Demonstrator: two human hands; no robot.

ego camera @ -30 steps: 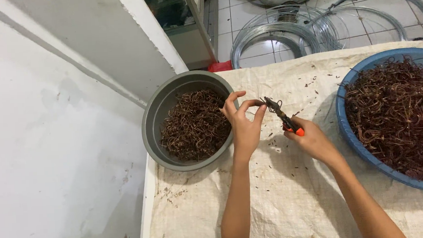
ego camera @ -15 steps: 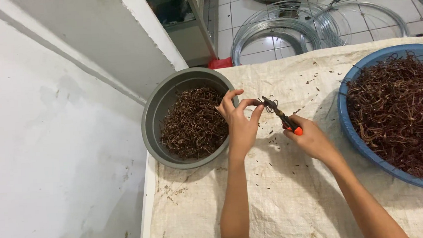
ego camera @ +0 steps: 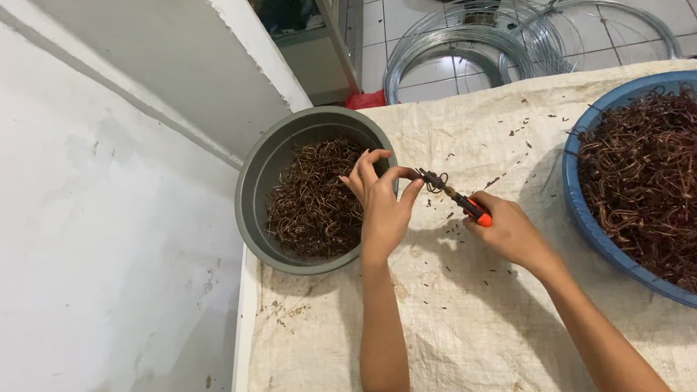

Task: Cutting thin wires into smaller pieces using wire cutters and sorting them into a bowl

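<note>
Pinching wire piece (ego camera: pixel 429 179), left hand (ego camera: pixel 381 202)

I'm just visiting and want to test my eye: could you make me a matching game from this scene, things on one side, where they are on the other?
Things:
1. grey bowl
2. blue basin
3. pliers
4. wire coils

Places:
A. on the tiled floor beyond the table
B. at the table's right edge, full of reddish-brown strands
C. beside the left hand
D. held in the right hand

Pairs: 1-C, 2-B, 3-D, 4-A
</note>
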